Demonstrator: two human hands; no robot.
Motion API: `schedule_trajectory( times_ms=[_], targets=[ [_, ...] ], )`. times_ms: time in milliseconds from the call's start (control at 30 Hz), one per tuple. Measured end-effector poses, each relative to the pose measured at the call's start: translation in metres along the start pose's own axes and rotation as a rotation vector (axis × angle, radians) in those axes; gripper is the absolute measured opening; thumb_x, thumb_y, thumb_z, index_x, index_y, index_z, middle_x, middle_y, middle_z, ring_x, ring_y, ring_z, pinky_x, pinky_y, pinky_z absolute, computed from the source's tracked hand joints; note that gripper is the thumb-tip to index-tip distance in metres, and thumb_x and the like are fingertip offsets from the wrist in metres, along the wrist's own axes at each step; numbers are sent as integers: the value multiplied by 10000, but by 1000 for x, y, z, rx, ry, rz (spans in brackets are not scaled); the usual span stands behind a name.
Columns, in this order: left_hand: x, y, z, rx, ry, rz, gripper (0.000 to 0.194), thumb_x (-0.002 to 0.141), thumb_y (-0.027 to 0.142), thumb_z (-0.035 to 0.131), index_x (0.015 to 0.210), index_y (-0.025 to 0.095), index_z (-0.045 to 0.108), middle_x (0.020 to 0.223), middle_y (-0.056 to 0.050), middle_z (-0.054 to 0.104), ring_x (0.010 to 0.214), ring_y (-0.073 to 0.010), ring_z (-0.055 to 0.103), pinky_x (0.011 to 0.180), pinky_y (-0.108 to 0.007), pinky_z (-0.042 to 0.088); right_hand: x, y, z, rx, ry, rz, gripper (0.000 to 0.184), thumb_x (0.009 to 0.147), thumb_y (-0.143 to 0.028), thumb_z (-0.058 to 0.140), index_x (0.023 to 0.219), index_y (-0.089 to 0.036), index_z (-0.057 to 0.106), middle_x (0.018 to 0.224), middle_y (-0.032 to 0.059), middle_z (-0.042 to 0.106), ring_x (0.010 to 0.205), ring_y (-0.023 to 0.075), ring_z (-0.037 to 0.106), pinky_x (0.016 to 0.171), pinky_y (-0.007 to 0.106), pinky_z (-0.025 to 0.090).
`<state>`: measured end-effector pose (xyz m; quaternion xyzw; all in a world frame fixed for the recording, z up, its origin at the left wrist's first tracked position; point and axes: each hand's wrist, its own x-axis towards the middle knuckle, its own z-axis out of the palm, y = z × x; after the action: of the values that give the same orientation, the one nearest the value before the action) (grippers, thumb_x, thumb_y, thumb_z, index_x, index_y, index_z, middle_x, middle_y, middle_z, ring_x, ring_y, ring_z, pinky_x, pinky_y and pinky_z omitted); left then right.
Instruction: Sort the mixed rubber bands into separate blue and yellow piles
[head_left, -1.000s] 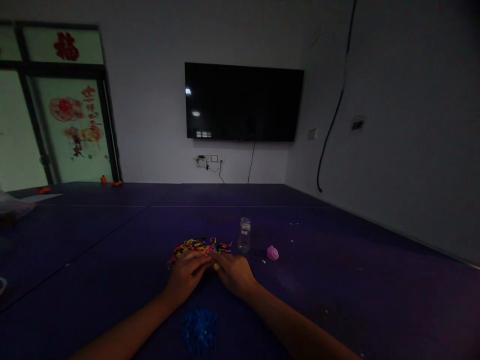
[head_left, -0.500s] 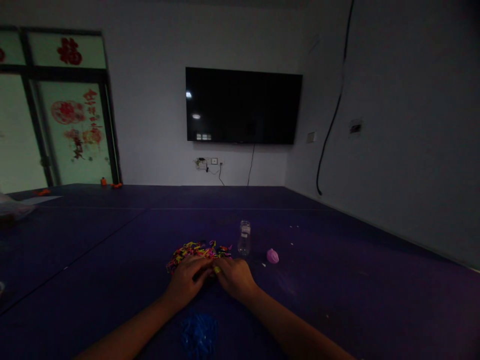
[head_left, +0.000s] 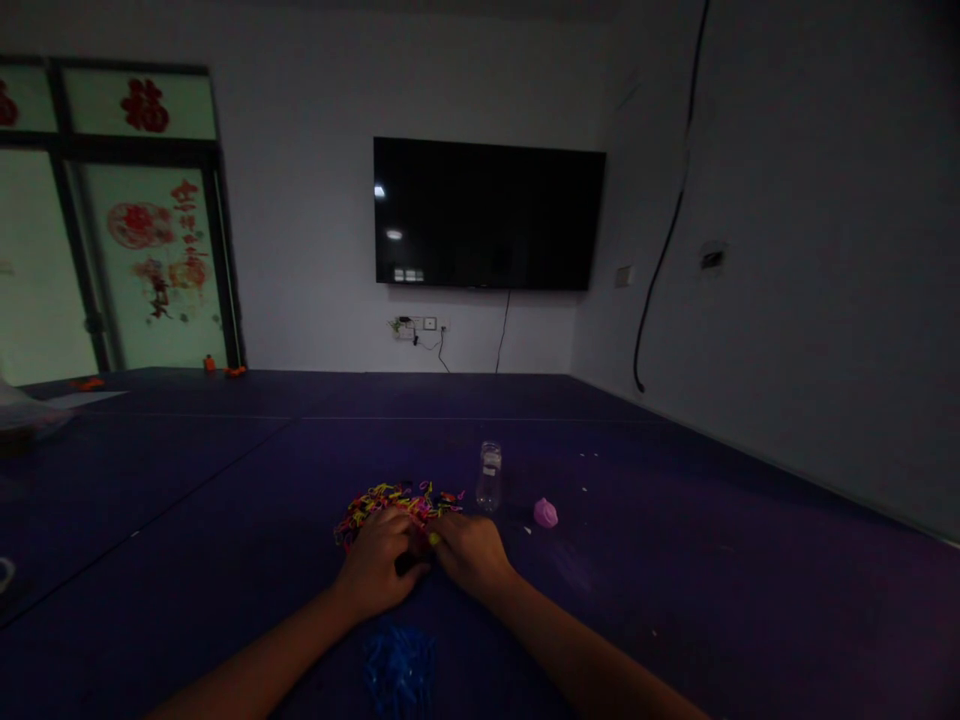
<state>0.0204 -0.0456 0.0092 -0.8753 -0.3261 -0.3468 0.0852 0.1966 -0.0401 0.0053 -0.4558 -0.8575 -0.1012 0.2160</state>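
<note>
My left hand (head_left: 376,567) and my right hand (head_left: 471,553) lie close together on the dark purple table (head_left: 675,560), fingertips at the near edge of a heap of small multicoloured bands (head_left: 394,498). The fingers of both hands are curled and pinched together over a small yellow-green piece (head_left: 433,539) between them. A separate heap of blue bands (head_left: 400,665) lies just in front of my wrists. The room is dim and fine detail is lost.
A small clear bottle (head_left: 489,477) stands upright right of the coloured heap, with a pink lid-like object (head_left: 545,513) beside it. A black screen (head_left: 487,214) hangs on the far wall. Glass doors (head_left: 142,260) with red decorations are at the left.
My hands have stayed at the heap's edge, the left fingers shifting slightly forward. The view has tilted a little.
</note>
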Motion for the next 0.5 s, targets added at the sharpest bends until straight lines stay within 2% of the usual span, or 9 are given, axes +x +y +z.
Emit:
schedule_trajectory(
  times_ms=[133, 367, 500],
  targets=[
    [0, -5, 5, 51, -37, -37, 126, 726, 179, 614, 602, 187, 597, 757, -47, 602, 787, -234, 544, 697, -369, 430, 1, -1, -1, -6, 4, 26, 182, 852, -204, 426, 905, -201, 601, 871, 38, 666, 798, 156, 617, 647, 217, 401],
    [1, -7, 7, 116, -101, -64, 126, 811, 186, 529, 700, 175, 587, 797, -57, 604, 806, -239, 536, 734, -384, 413, 1, -1, -1, -28, -8, 26, 160, 838, -194, 438, 875, -189, 593, 860, 43, 661, 775, 156, 613, 620, 214, 391],
    [1, -6, 8, 184, -155, -62, 114, 798, 105, 502, 797, 182, 586, 860, -60, 610, 850, -244, 531, 782, -401, 395, 1, -1, -1, -29, -6, 23, 174, 834, -187, 436, 903, -189, 596, 878, 39, 662, 793, 161, 614, 635, 219, 394]
  ],
)
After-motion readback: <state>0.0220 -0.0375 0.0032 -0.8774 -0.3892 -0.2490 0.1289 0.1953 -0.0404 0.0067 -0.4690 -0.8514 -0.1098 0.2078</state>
